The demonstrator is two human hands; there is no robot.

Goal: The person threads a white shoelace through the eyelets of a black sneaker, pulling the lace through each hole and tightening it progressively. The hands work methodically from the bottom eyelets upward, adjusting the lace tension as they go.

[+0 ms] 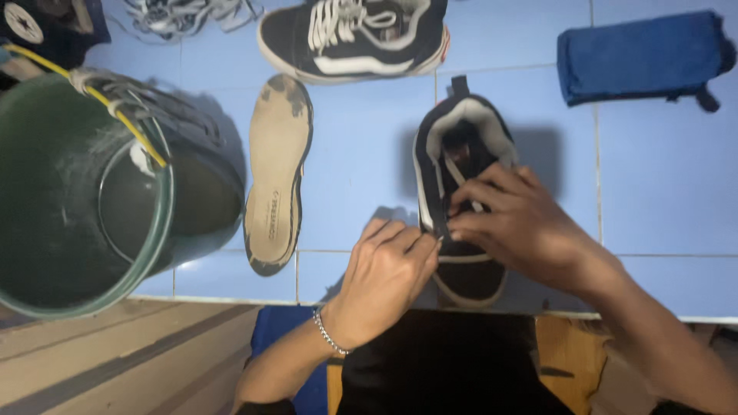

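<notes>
A black sneaker (460,146) with a white lining and white sole stands upright on the blue tiled floor (361,154), toe toward me. My right hand (523,227) lies over its tongue, fingers pinching a white lace. My left hand (388,273), with a silver bracelet on the wrist, touches the shoe's left side near the eyelets, fingers curled. The toe of the shoe is hidden under my hands.
A worn tan insole (277,173) lies left of the shoe. A dark green bucket (84,200) with a yellow handle stands at left. A second laced black sneaker (354,38) lies at the top, loose laces (184,15) beside it. A blue folded cloth (642,58) sits top right.
</notes>
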